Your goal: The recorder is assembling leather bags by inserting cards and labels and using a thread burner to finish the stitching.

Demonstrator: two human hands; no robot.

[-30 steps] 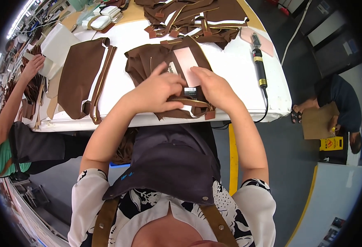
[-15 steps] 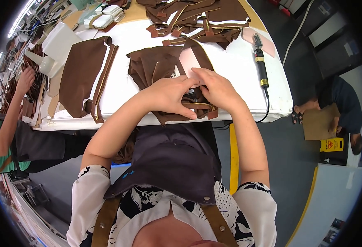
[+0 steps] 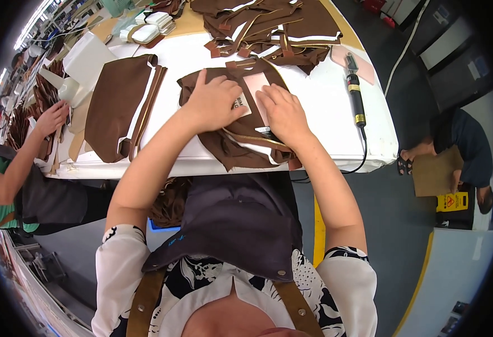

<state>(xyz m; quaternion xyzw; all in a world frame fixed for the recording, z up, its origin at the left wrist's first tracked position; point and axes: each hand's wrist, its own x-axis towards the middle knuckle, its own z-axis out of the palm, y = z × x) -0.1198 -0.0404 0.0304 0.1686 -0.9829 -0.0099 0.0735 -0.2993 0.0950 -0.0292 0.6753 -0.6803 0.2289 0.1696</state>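
Observation:
A brown fabric bag piece (image 3: 215, 145) lies in front of me on the white table. Spread flat over its left part is my left hand (image 3: 215, 102), beside a small white printed label (image 3: 244, 105). My right hand (image 3: 284, 115) rests with straight fingers on the right side, at a pale pink strip (image 3: 256, 84) that lies on the fabric. Part of that strip is under the fingers. A gold-toothed zipper (image 3: 253, 139) with white edging crosses the fabric below both hands.
Left lies another brown bag piece (image 3: 117, 106). Several zippered brown pieces (image 3: 269, 25) are heaped at the back. A black corded hand tool (image 3: 356, 95) lies right, its tip on a pink sheet (image 3: 364, 67). A co-worker's hand (image 3: 53, 118) is at far left; another person (image 3: 465, 151) is at right.
My left hand has moved up and left and flattened on the fabric, uncovering the label. My right hand has shifted slightly and flattened on the strip. The zipper edge now lies more spread.

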